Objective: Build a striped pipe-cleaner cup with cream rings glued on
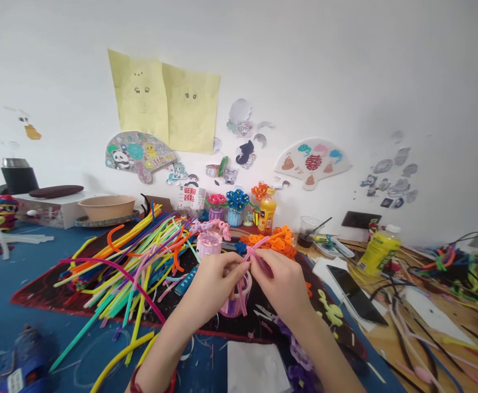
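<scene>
Over the black mat (210, 329), my two hands meet and pinch pink pipe cleaners between their fingertips. My left hand (218, 277) grips one side, with a pink end hanging below its fingers. Close beside it, my right hand (284, 281) pinches the pink pipe cleaner (252, 251) where strands cross and loop. Partly hidden behind the hands stands a small pink ribbed pot (231, 312). A second pink pot (208, 245), with curly pink pieces on top, is just beyond my left hand. Metal tool tips (264, 313) show beneath my right hand.
A big heap of coloured pipe cleaners (140, 262) spreads to the left. Orange fuzzy pieces (282, 240), pipe-cleaner flowers (237, 200) and a juice bottle (267, 212) stand behind. On the right lie a phone (357, 295) and a yellow bottle (380, 251). White paper (258, 365) lies in front.
</scene>
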A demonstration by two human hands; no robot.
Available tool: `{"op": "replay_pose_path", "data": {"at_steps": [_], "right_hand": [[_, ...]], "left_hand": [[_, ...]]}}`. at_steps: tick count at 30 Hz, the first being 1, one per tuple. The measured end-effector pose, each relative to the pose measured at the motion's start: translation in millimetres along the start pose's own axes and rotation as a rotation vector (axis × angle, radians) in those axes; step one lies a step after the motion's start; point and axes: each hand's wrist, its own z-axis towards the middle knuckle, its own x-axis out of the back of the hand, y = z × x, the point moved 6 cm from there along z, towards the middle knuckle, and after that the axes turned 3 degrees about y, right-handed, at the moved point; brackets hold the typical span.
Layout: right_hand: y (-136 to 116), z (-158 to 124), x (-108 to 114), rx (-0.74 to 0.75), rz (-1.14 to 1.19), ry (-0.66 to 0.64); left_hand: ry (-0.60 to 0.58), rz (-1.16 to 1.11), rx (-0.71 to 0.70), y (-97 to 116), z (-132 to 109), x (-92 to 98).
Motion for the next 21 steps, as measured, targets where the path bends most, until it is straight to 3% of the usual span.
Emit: {"op": "replay_pose_path", "data": {"at_steps": [5, 10, 15, 21], "right_hand": [[2, 1, -2, -0.013, 0.008, -0.068], [1, 0, -4, -0.001, 0.002, -0.112], [-7, 1, -5, 0.024, -0.028, -0.152], [-2, 3, 2, -0.027, -0.032, -0.053]], "left_hand": [[0.059, 0.014, -0.042, 2, 0, 2.0], [0.221, 0.062, -0.116, 8, -2, 8.7], [0.218, 0.021, -0.144, 10, -1, 7.7], [0.178, -0.024, -0.080, 5, 0, 11.0]]}}
